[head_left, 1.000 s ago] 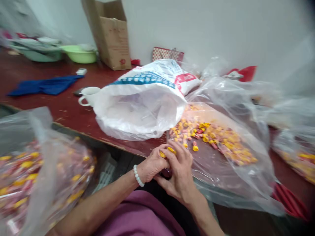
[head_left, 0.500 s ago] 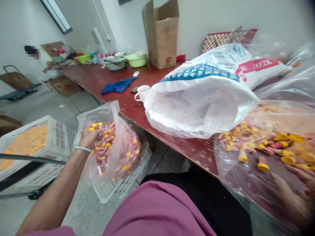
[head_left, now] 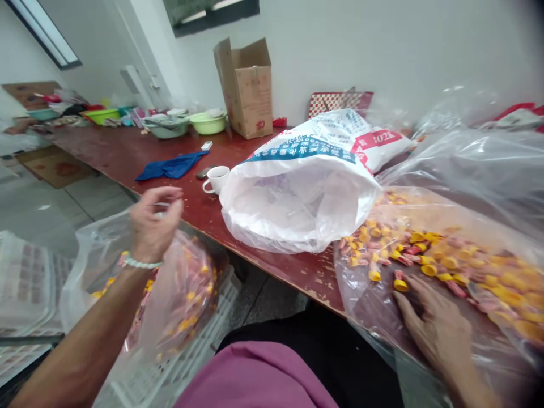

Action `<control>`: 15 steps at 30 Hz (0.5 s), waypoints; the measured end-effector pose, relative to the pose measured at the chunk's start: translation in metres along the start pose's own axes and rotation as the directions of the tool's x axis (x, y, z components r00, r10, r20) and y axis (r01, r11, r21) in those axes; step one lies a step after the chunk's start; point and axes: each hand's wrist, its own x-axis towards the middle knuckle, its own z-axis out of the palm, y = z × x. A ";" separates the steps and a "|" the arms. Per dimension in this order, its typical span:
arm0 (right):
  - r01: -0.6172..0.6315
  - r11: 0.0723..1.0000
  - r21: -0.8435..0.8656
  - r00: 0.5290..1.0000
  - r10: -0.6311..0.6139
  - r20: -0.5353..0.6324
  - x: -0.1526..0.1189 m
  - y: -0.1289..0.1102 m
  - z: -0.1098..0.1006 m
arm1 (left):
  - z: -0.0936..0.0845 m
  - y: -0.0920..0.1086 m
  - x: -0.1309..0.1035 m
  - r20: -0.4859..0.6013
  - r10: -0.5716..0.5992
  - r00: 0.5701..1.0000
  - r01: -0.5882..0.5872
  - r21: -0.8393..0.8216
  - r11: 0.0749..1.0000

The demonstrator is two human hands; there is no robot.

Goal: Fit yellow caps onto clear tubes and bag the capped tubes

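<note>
My left hand [head_left: 156,224], wearing a pale bead bracelet, is raised over a clear plastic bag [head_left: 96,238] of small pinkish-red tubes with yellow caps. Its fingers are loosely curled, with a gap at the thumb and nothing visible between them. Over the table, my right hand [head_left: 437,323] lies palm down with fingers spread on a large clear plastic bag [head_left: 361,292]. A yellow-capped tube [head_left: 399,281] stands by its thumb and forefinger. Beyond the fingers spreads a heap of similar tubes [head_left: 450,258], partly under plastic film.
A white printed sack [head_left: 297,209] lies with its mouth facing me on the red table [head_left: 272,272]. Left of it are a white mug [head_left: 218,180] and a blue cloth [head_left: 170,167]. Behind stand a cardboard box [head_left: 254,102] and basins [head_left: 208,123]. White crates [head_left: 25,277] are on the floor.
My left hand has risen out of the bag of tubes and moved toward the table edge. My right hand has come to the single tube. The view has turned right.
</note>
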 end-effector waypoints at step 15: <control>0.011 1.000 0.010 1.000 -0.011 -0.012 -0.009 -0.001 0.005 | 0.243 0.067 0.022 0.832 0.101 0.545 -0.499 0.226 0.837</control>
